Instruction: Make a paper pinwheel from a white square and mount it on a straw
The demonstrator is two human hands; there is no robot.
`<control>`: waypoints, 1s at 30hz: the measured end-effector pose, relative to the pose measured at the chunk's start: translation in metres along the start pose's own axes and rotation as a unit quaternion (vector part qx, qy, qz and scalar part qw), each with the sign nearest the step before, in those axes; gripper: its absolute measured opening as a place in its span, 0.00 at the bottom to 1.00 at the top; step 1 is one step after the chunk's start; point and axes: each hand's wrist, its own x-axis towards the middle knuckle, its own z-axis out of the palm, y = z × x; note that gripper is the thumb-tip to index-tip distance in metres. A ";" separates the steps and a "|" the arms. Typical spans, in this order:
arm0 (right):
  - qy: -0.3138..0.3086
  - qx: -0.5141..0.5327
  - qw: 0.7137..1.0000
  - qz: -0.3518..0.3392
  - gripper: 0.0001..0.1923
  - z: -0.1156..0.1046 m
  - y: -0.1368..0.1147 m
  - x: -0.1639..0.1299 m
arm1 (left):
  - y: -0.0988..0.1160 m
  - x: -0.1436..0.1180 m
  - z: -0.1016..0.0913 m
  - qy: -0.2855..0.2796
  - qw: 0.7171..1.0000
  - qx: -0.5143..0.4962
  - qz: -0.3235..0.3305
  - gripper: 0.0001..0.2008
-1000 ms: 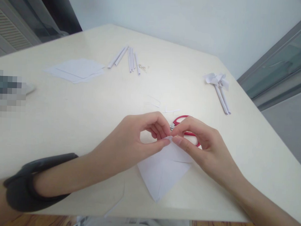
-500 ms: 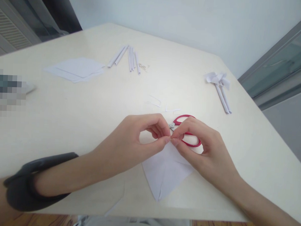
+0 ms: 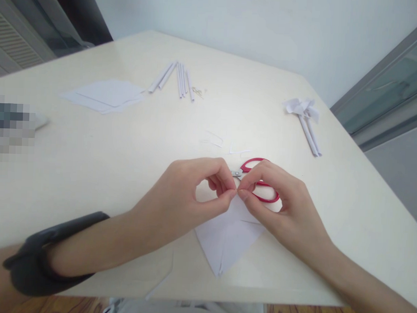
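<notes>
Well, nearest the person, off to the left of the scissors point(image 3: 245, 169), a thin strip point(image 3: 159, 286) lies by the edge of the bench point(image 3: 126, 172). A black band point(image 3: 33, 274) circles the left wrist. The sheet point(image 3: 228, 241) lies just on the person's side of the scissors, one corner pointing at the bench edge; thin lines mark it, and I can't tell cuts from creases. At its far corner the left hand point(image 3: 185, 192) and right hand point(image 3: 294, 200) meet, thumb and fingers point(image 3: 224, 200) of each pressed together at the tips, hiding whatever is between. The right hand partly covers the scissors, which have red handles. Just beyond the scissors lie slim scraps point(image 3: 230, 150). Farther off, right of the scissors, rest two pinwheels point(image 3: 308, 136). Back and left of the scissors I see a stack point(image 3: 106, 93) of paper, then several paper rolls point(image 3: 180, 80).
</notes>
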 end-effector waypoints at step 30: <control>0.020 0.147 0.989 0.027 0.04 -0.016 -0.004 0.002 | 0.004 0.001 -0.011 -0.017 0.990 -0.139 0.018 0.05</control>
